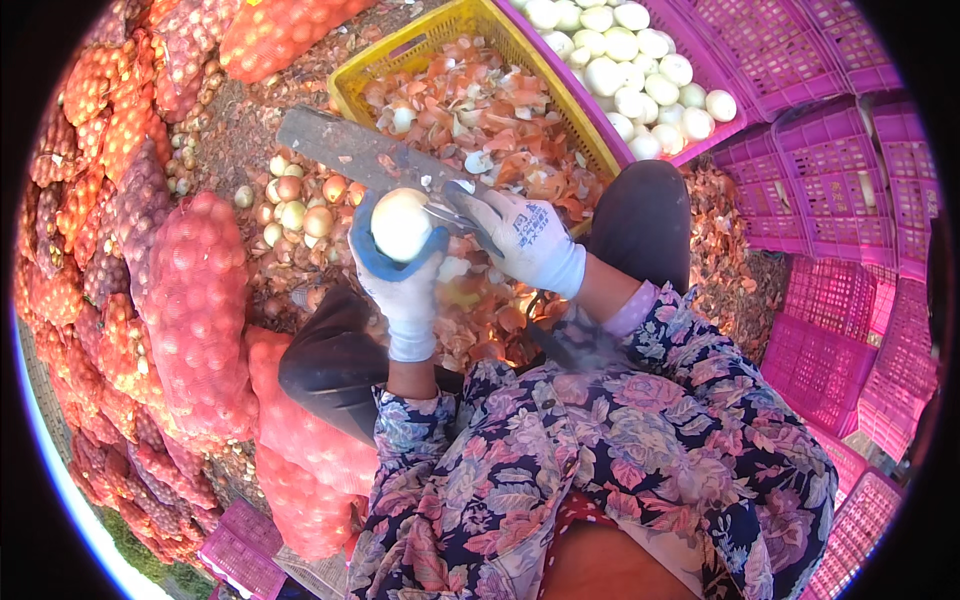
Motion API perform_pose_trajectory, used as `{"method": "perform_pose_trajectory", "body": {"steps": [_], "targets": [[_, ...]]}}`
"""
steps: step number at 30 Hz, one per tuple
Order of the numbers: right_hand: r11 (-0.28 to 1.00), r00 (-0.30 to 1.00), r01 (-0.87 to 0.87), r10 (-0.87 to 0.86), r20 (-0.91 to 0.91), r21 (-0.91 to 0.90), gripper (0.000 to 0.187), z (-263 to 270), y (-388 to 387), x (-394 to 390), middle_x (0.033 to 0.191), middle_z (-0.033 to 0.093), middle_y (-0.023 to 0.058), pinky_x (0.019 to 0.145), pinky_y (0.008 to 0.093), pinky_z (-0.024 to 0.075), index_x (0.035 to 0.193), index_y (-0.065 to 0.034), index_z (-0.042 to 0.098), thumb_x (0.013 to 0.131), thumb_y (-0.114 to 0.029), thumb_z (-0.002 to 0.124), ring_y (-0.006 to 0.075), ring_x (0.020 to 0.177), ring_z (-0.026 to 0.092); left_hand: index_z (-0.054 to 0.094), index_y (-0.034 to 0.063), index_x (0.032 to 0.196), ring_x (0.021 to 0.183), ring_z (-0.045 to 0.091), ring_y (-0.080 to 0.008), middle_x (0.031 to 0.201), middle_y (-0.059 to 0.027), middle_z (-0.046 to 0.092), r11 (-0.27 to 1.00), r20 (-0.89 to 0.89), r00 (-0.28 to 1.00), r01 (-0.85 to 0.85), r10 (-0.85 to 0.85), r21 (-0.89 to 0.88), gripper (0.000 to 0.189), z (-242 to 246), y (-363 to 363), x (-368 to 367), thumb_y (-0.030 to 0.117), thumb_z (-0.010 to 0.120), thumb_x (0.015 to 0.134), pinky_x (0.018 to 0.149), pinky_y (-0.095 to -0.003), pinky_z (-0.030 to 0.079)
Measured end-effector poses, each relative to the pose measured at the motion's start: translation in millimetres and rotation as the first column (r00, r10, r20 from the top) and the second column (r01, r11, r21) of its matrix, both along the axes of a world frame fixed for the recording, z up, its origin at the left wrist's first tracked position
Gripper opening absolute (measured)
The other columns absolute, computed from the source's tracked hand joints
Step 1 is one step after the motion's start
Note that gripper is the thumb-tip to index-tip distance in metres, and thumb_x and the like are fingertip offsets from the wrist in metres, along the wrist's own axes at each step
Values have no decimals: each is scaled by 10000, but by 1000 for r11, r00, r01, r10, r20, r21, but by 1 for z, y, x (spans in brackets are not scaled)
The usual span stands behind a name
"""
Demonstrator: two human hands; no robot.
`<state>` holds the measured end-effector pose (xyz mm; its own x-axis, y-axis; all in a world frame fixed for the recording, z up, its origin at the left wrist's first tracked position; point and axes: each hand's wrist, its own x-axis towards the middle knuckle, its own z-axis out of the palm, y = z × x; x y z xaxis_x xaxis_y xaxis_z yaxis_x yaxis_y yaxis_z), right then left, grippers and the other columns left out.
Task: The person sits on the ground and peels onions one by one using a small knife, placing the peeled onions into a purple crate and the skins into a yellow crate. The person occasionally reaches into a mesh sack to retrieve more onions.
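Note:
In a white and blue work glove, my left hand (397,262) is closed around a peeled white onion (403,223). Close on its right, my right hand (517,229), gloved alike, grips a small metal blade (448,216), whose tip is at the onion's side; its exact kind is hard to tell. A worn wooden board (352,150) lies just beyond both hands, over the near corner of a yellow plastic crate (420,31) full of onion skins (517,94). Unpeeled onions (294,216) lie on the ground left of my left hand.
A purple crate (720,71) of peeled onions stands at the upper right. Stacked purple crates (825,180) line the right side. Red mesh sacks of onions (199,315) crowd the left. Loose skins cover the ground around my bent legs.

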<state>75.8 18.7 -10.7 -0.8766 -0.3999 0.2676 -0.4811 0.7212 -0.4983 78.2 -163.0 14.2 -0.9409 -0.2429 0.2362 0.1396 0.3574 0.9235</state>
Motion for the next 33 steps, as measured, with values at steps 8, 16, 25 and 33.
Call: {"method": "perform_pose_trajectory", "body": {"steps": [8, 16, 25, 33], "targets": [[725, 619, 192, 433, 655, -661, 439, 9, 15, -16, 725, 614, 18, 629, 276, 497, 1295, -63, 584, 929, -283, 685, 73, 662, 576, 530, -12, 1357, 1133, 601, -221, 1270, -115, 604, 986, 75, 989, 119, -129, 120, 768, -10, -18, -4, 84, 831, 657, 986, -356, 506], [611, 832, 280, 230, 504, -741, 579, 10, 8, -11, 883, 648, 55, 699, 315, 520, 1328, -40, 552, 856, -292, 773, 162, 761, 629, 516, -33, 1356, 1069, 636, -217, 1218, -116, 634, 802, 148, 962, 103, -232, 588, 767, -21, -11, -6, 76, 817, 659, 943, -342, 533], [906, 997, 73, -55, 54, -417, 704, -1, -1, -17, 1148, 616, 211, 794, 448, 558, 1380, -28, 508, 755, -187, 788, 384, 948, 668, 534, -27, 1345, 1076, 634, -210, 1226, -114, 630, 865, 193, 934, 183, -302, 467, 755, -31, 0, 2, 38, 825, 651, 927, -340, 552], [985, 982, 173, -175, 75, 22, 670, -3, 8, -19, 1165, 614, 188, 741, 444, 555, 1434, -43, 450, 831, -182, 708, 342, 918, 686, 485, -27, 1396, 1188, 605, -328, 1297, -196, 597, 521, 71, 905, 176, -419, 835, 728, -29, 1, 9, 73, 718, 713, 998, -457, 533]]}}
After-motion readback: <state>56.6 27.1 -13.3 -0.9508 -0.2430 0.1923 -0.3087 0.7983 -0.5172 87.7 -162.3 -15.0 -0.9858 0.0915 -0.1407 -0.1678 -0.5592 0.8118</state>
